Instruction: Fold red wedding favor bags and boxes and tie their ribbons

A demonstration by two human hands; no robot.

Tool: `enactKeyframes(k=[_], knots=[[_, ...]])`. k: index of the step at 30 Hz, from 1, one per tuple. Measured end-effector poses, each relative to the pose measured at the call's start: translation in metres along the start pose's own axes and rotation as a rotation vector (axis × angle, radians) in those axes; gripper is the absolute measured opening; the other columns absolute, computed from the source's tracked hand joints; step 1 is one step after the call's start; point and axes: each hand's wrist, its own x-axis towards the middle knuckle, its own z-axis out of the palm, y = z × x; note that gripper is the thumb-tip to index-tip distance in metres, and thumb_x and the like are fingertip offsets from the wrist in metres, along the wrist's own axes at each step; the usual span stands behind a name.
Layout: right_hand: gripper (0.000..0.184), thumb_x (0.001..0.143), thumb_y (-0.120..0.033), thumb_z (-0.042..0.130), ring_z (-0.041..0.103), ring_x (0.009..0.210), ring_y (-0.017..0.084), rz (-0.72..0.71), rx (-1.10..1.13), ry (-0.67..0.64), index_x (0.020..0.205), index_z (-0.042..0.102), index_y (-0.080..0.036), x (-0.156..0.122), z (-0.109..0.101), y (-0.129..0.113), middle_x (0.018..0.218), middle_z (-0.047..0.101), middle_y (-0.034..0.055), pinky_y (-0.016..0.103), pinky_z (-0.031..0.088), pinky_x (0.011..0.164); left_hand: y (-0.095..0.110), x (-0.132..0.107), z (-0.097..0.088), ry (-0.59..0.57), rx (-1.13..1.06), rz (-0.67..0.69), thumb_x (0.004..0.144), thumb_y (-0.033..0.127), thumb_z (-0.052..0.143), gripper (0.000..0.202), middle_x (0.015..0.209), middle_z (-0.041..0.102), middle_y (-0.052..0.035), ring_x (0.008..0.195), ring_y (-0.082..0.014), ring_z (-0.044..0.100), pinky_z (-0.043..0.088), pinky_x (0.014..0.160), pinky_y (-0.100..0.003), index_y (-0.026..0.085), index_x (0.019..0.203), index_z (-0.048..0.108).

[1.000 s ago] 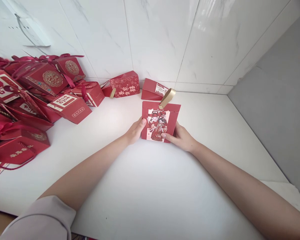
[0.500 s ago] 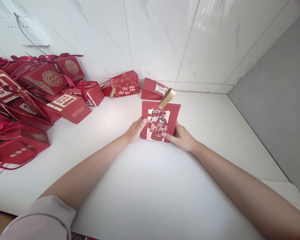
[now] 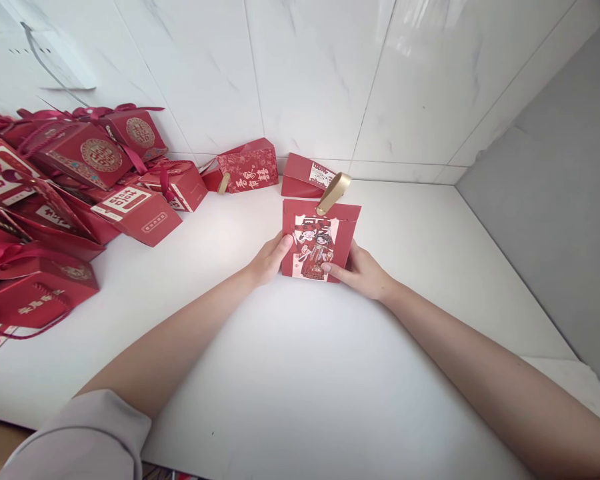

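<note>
Both arms are reaching forward from the near edge, forearms converging toward the middle of the white table (image 3: 300, 380). The left hand (image 3: 269, 261) is clasping the left edge of a red gift box (image 3: 318, 230), thumb lying on the printed front and fingers curled out of sight behind. The right hand (image 3: 364, 275) is pinching the lower right corner the same way, thumb tip on the front. The box is standing upright on the table, slightly tilted, its gold handle (image 3: 334, 192) sticking up at the top. Two more red boxes (image 3: 245, 168) are lying just behind it against the tiled wall (image 3: 320, 80); the nearer one (image 3: 304, 180) is sitting close behind the held box. A heaped pile of red boxes (image 3: 65, 193) is crowding the left side, well apart from the hands. A grey side wall (image 3: 555, 200) is closing off the right. Bare tabletop is lying open in front and to the right. Compared with half a second ago, hands and box are keeping the same grip and pose; only the view is drifting a touch.
</note>
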Motion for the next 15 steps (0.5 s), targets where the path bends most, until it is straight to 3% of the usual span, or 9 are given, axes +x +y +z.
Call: enactKeyframes(k=[15], knots=[[0.064, 0.093, -0.058, 0.074, 0.07, 0.129, 0.035, -0.01, 0.01, -0.002, 0.143, 0.049, -0.026, -0.0002, -0.0006, 0.0019, 0.146, 0.068, 0.0127, 0.054, 0.059, 0.109, 0.0013, 0.0007, 0.0012, 0.004, -0.011, -0.002, 0.088, 0.088, 0.051, 0.088, 0.143, 0.071, -0.0132, 0.14, -0.0365, 0.062, 0.047, 0.122, -0.05, 0.019, 0.14, 0.067]])
